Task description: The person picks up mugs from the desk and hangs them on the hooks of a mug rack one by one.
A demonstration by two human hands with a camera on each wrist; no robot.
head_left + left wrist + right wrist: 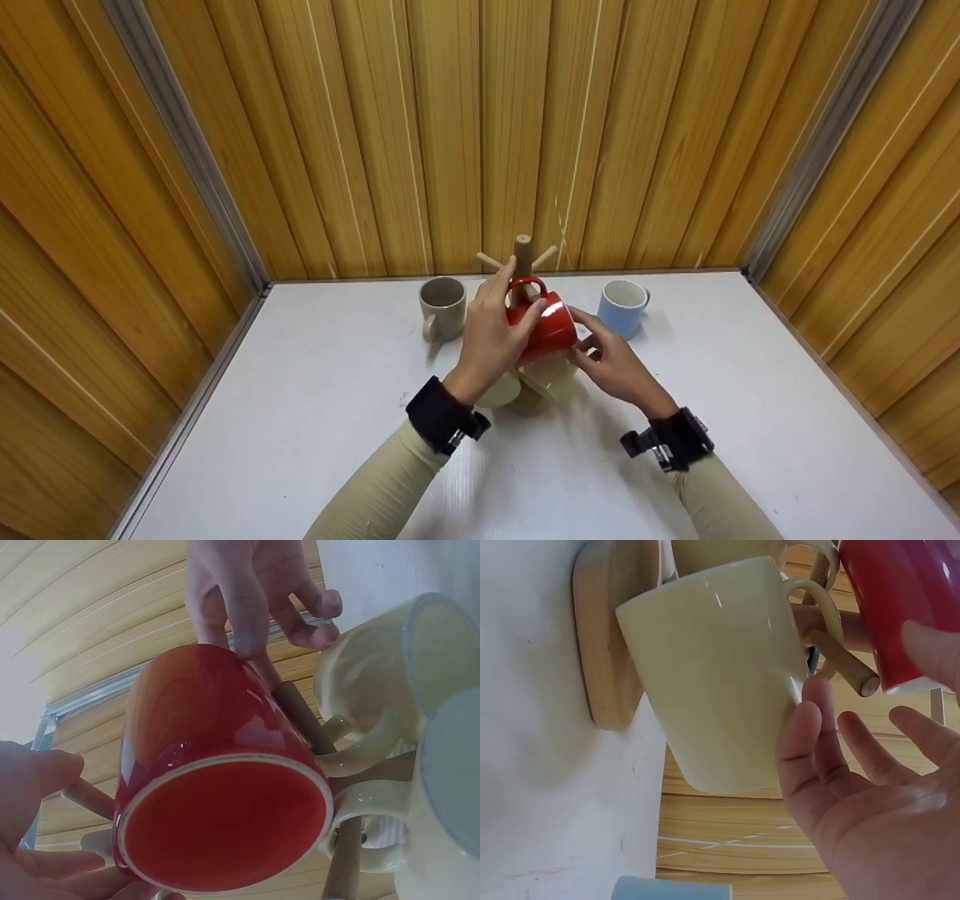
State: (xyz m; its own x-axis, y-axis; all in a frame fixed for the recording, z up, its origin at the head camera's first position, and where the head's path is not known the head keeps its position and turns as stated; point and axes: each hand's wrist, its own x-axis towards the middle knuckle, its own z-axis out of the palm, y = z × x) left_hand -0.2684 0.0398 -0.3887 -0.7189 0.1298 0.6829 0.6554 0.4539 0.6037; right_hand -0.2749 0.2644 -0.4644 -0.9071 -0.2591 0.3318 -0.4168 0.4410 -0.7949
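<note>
A red mug point(551, 330) lies tilted on its side against a wooden mug tree point(523, 247), its handle upward near the post. Whether the handle is over a peg, I cannot tell. My left hand point(491, 334) grips the mug from the left, thumb across its front. From the right, my right hand point(619, 367) has its thumb on the mug's end, while its loosely bent fingers lie close to a cream mug point(720, 675). That mug hangs by its handle on a lower peg. Beside it, another cream mug point(450, 802) is on the tree.
A grey-brown mug point(442, 307) stands upright to the left of the tree, and a light blue mug point(621, 309) to the right. The white table point(330, 420) meets wood-patterned walls at the back and sides.
</note>
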